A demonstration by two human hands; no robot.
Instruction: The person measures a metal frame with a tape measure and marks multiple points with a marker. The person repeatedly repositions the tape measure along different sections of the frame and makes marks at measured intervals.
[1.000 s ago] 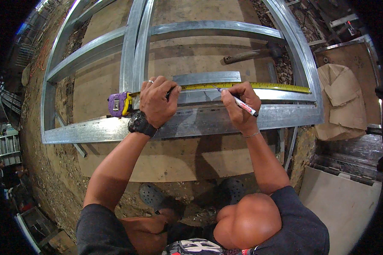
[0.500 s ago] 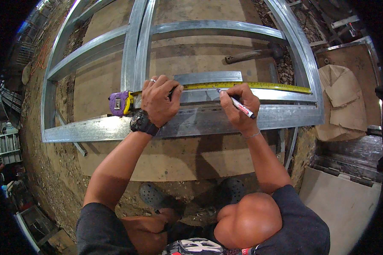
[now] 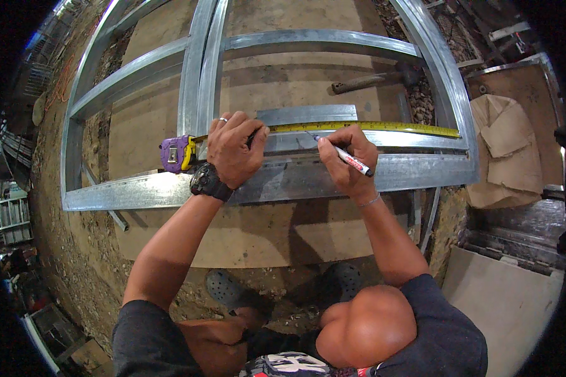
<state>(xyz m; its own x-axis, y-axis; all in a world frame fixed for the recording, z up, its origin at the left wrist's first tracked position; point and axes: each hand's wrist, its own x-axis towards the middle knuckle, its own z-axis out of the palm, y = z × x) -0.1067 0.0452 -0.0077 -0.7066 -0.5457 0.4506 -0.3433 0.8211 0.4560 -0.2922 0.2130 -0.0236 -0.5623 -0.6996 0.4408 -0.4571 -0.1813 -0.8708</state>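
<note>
Left hand (image 3: 234, 146) clamps yellow tape blade (image 3: 402, 128) along near side of metal frame (image 3: 421, 171); right hand (image 3: 348, 169), apart, grips white marker (image 3: 354, 161).

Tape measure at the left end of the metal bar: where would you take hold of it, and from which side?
Probably by its purple case, pinched across the edges nearest and farthest from the person, coming from the left. The chunky case offers broad sides there, while the thin yellow blade runs out to the right, partly covered by the left grip.
</note>
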